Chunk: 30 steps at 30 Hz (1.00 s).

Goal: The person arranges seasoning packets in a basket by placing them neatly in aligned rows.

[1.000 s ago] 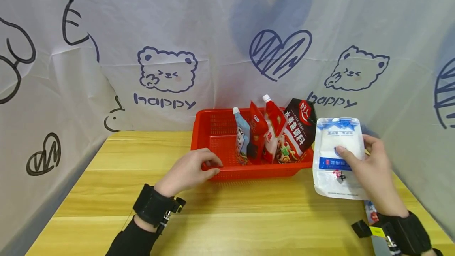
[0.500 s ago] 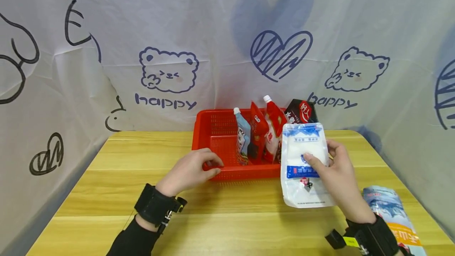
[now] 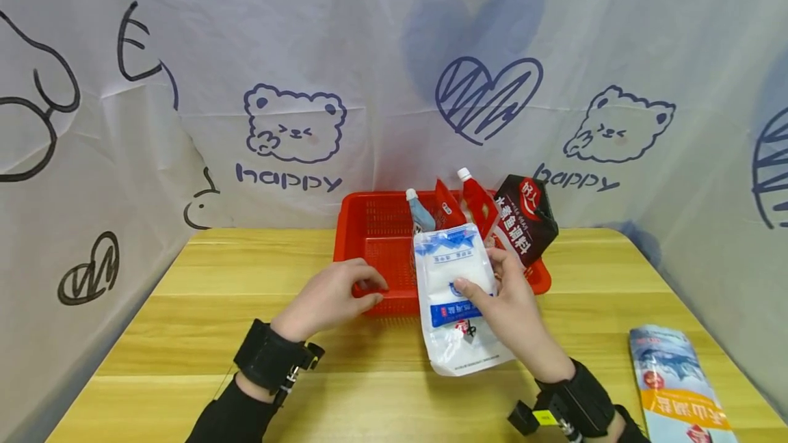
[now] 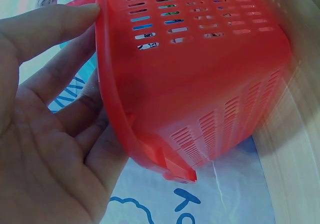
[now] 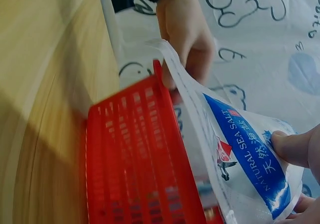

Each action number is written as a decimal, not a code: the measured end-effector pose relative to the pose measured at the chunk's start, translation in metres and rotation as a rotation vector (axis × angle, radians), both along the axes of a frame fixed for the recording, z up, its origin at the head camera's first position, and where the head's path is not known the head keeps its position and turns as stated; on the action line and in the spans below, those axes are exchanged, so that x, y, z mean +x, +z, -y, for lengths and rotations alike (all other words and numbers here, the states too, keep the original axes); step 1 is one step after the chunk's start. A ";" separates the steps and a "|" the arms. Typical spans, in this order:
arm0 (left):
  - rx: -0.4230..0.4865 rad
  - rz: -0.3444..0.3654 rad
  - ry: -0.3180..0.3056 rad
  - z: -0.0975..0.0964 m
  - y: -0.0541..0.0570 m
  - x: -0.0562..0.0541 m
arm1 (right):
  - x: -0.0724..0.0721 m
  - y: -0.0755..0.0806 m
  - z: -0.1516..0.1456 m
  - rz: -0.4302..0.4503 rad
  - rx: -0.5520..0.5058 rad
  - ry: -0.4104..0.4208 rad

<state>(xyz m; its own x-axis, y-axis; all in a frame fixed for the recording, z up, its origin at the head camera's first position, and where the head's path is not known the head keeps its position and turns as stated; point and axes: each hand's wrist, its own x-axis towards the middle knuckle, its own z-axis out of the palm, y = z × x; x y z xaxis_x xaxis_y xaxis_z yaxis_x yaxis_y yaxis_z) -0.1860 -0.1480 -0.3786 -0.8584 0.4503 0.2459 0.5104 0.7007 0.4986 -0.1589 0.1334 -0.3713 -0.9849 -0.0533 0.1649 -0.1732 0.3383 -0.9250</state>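
Note:
My right hand [image 3: 514, 306] pinches a white and blue bag of sea salt [image 3: 452, 272], thumb on its front face. The bag hangs tilted over the front rim of a red plastic basket [image 3: 363, 251], hiding part of it. My left hand [image 3: 335, 296] holds the basket's front rim near the left corner; in the left wrist view the thumb [image 4: 60, 26] lies on one side of the rim and the fingers on the other. Inside the basket stand a light blue spouted pouch [image 3: 421, 214], a red packet [image 3: 448, 207], a red spouted pouch [image 3: 479, 204] and a black seasoning packet [image 3: 526, 217].
Another salt bag [image 3: 680, 388], blue, white and orange, lies flat on the wooden table [image 3: 246, 333] at the right. A white cloth [image 3: 394, 33] with drawings hangs behind the table and along its sides.
My right hand has carried the salt bag leftward from the table's right side to the front of the basket. The blue and orange bag has come into fuller view. My left hand stays put.

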 end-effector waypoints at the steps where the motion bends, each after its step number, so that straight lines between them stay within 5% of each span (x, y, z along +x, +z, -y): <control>1: 0.000 0.005 -0.001 -0.001 0.000 0.000 | 0.000 -0.001 0.004 0.003 -0.011 0.007; 12: 0.021 0.019 0.011 -0.004 -0.001 0.000 | 0.002 -0.009 0.036 0.006 -0.078 0.067; 22: 0.376 0.078 0.068 0.002 0.005 0.002 | 0.005 -0.010 0.043 0.031 -0.052 0.098; 30: 0.422 0.133 0.041 -0.001 0.008 0.004 | 0.004 -0.013 0.045 0.054 -0.026 0.162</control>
<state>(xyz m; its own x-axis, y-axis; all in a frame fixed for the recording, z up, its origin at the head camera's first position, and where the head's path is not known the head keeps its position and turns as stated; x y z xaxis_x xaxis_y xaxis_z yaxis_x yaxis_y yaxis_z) -0.1818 -0.1469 -0.3710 -0.9100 0.2992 0.2871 0.3985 0.4397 0.8049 -0.1545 0.0889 -0.3841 -0.9713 -0.2080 0.1153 -0.1730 0.2856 -0.9426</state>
